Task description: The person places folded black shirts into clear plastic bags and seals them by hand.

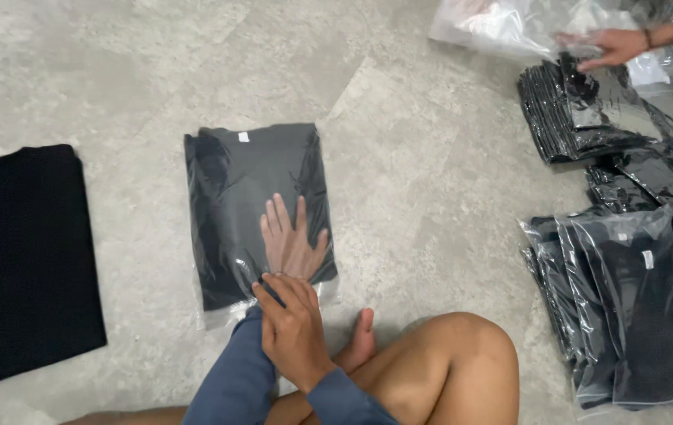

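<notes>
On floor | bagged black shirt (250, 205) | left hand (293, 244) inside | right hand (293, 330) at opening

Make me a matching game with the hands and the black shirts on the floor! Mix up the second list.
1. left hand
2. right hand
3. unbagged black shirt
4. other person's hand

A. lies flat at the far left of the floor
B. slid inside the clear bag, on the folded shirt
C. rests on the tall stack of bagged shirts, top right
D. holds the bag's open end

Pairs: 1-B, 2-D, 3-A, 4-C
</notes>
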